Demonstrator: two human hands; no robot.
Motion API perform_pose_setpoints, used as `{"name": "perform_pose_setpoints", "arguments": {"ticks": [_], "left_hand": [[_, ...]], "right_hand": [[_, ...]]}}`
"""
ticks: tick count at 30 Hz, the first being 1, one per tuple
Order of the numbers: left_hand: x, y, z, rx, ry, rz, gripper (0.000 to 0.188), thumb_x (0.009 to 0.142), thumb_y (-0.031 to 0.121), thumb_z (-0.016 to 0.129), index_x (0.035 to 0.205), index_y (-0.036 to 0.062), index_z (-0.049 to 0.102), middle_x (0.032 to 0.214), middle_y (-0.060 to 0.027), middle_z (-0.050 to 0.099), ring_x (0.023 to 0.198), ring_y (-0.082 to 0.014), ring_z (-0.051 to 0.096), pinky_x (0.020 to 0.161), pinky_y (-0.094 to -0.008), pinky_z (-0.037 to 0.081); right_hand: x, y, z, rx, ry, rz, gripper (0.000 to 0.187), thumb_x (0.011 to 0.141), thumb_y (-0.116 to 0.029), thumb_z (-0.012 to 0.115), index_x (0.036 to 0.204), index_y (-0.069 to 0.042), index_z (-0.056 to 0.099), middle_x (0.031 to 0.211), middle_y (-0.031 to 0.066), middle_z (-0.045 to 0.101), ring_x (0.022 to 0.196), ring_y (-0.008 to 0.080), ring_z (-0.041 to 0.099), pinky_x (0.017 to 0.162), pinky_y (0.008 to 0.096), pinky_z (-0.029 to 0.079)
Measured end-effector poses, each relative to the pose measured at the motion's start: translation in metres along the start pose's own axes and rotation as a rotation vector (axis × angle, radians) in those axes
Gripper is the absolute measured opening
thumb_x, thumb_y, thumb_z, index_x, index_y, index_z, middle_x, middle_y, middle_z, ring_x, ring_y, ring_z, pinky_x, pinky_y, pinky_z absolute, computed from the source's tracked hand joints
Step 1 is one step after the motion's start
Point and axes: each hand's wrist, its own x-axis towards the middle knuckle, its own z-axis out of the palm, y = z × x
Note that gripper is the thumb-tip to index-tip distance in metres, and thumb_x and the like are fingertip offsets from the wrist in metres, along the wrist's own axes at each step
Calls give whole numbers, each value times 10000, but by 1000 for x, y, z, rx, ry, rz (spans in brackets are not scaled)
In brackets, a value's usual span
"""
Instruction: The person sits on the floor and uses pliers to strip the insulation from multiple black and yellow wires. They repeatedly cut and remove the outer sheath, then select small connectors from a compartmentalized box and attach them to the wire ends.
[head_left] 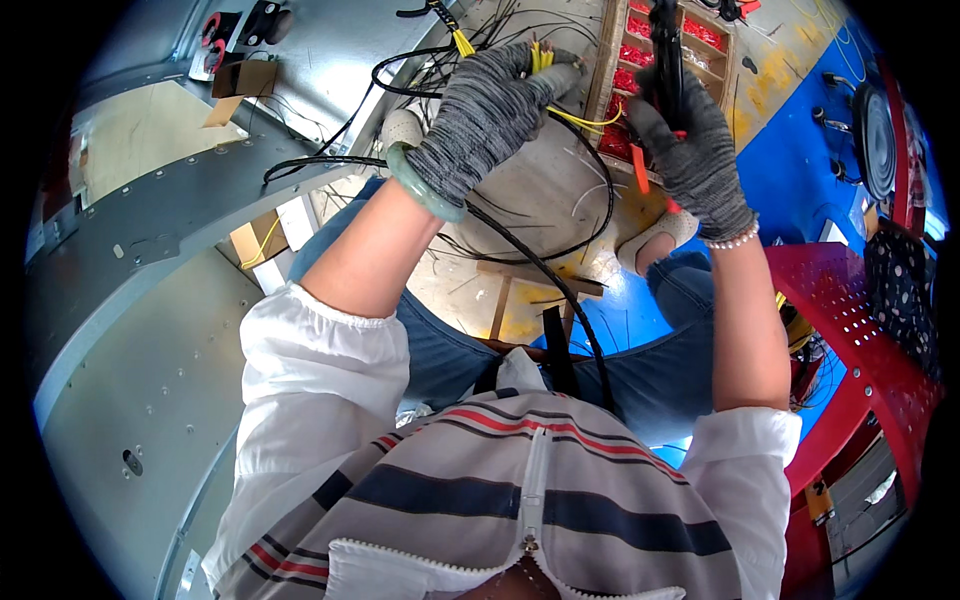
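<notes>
My left hand (490, 118), in a grey knit glove, is closed around a bundle of yellow wires (542, 58); their cut ends stick up above the thumb and fingers. Loose yellow strands (597, 122) trail off to its right. In my right hand (698, 160), gloved the same way, are pliers with a long black body (666, 50) and orange-red handle parts (640, 168) showing below the fingers. The pliers point away from me, apart from the wires. Their jaws cannot be made out at the top edge.
A wooden compartment box (601, 85) with small red pieces stands between and beyond my hands. Black cables (540, 262) loop around my left hand and over my lap. A grey metal cabinet frame (140, 235) lies left; a red perforated metal stand (825, 310) stands right.
</notes>
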Motion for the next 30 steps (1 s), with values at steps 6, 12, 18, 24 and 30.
{"name": "perform_pose_setpoints", "arguments": {"ticks": [6,12,18,24,30], "left_hand": [[-8,7,13,95,-37,-24,224,817,248,583,951,74,624,562,28,492,476,-29,439,427,-160,365],[10,-6,-13,-588,-58,-43,215,818,201,572,937,24,592,750,-44,617,620,-74,575,525,-185,482],[8,-14,0,-985,-214,2,252,806,158,563,983,-22,554,938,-142,600,872,-244,593,789,-316,495],[11,-6,-2,-1268,-482,-65,327,745,103,614,1034,-25,530,994,-163,578,939,-272,566,844,-348,465],[12,-25,8,-98,39,500,377,675,69,692,1017,8,546,962,-106,595,926,-207,572,822,-288,464]], "right_hand": [[11,-15,10,86,83,-163,220,810,-147,575,1000,-46,529,825,49,580,766,112,558,669,259,470],[14,-4,-14,-66,339,-39,200,787,-146,599,952,-48,542,784,41,582,723,116,561,652,261,461],[11,-26,-14,-97,386,-157,194,788,-133,595,949,-42,535,784,50,594,710,124,564,655,260,463],[11,-42,18,-21,161,-221,251,762,-140,626,961,-27,523,823,80,592,743,153,586,693,284,481],[9,-52,37,-310,116,-136,431,709,-268,687,997,-17,488,821,141,587,747,218,602,664,318,498]]}}
